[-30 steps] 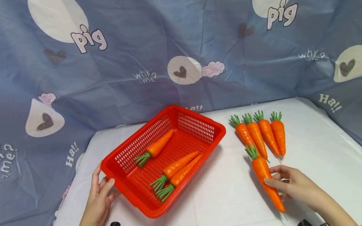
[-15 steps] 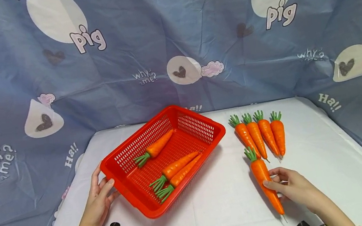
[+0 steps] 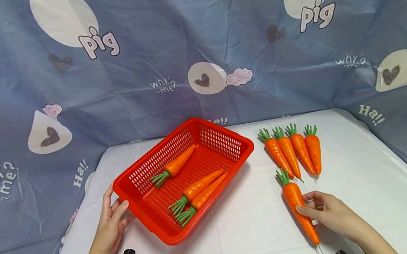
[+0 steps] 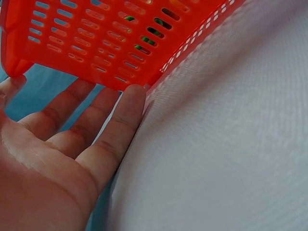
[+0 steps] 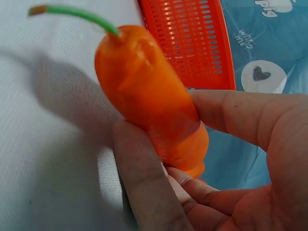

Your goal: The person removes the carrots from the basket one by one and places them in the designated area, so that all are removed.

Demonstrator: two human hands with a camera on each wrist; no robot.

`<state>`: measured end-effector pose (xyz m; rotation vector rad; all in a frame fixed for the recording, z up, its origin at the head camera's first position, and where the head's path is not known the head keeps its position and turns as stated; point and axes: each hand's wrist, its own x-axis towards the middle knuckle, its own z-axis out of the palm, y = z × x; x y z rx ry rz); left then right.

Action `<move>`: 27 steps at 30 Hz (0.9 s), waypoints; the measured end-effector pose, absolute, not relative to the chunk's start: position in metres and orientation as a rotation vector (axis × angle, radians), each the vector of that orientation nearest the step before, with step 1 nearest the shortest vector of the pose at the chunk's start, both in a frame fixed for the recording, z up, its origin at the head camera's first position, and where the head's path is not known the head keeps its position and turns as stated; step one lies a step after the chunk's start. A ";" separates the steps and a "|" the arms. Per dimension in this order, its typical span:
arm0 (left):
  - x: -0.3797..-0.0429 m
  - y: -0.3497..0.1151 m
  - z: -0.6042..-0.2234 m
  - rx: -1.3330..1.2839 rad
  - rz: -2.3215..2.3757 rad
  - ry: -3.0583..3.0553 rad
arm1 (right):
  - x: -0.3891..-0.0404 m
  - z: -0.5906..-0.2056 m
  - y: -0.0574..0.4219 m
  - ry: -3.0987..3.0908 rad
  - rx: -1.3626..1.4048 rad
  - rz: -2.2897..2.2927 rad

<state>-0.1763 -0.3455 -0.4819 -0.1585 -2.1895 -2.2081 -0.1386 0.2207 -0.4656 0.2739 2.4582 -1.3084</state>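
Observation:
In the head view my left hand (image 3: 109, 226) is at the left end of a red plastic basket (image 3: 142, 210). Its fairly straight fingers (image 4: 115, 125) touch the basket's perforated end wall (image 4: 91, 43), and the thumb is at the rim. Three orange carrots with green tops lie inside, one carrot (image 3: 179, 162) towards the back and two, including this carrot (image 3: 200, 185), towards the front. My right hand (image 3: 330, 211) pinches another carrot (image 3: 297, 201) between thumb and fingers, green top pointing away. The right wrist view shows this held carrot (image 5: 144, 91) over its shadow on the cloth.
Several more carrots (image 3: 287, 153) lie side by side on the white tablecloth (image 3: 255, 225), right of the basket, their green tops towards the back. A blue printed cloth (image 3: 160, 54) hangs behind and at both sides of the table.
The right hand and its carrot have shifted slightly towards the person, and the carrot's green top now sits lower, clear of the row behind in the head view. Left hand and basket stay put.

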 end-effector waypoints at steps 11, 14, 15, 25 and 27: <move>-0.177 -0.345 -0.482 -0.149 -2.207 -2.194 | -0.139 -0.464 0.215 2.533 0.285 -1.215; -0.177 -0.345 -0.482 -0.150 -2.210 -2.192 | -0.139 -0.464 0.215 2.540 0.292 -1.190; -0.177 -0.345 -0.482 -0.151 -2.212 -2.189 | -0.139 -0.464 0.216 2.541 0.296 -1.178; -0.176 -0.346 -0.482 -0.155 -2.223 -2.175 | -0.139 -0.466 0.218 2.550 0.261 -1.124; -0.176 -0.345 -0.482 -0.152 -2.225 -2.175 | -0.139 -0.466 0.218 2.553 0.264 -1.117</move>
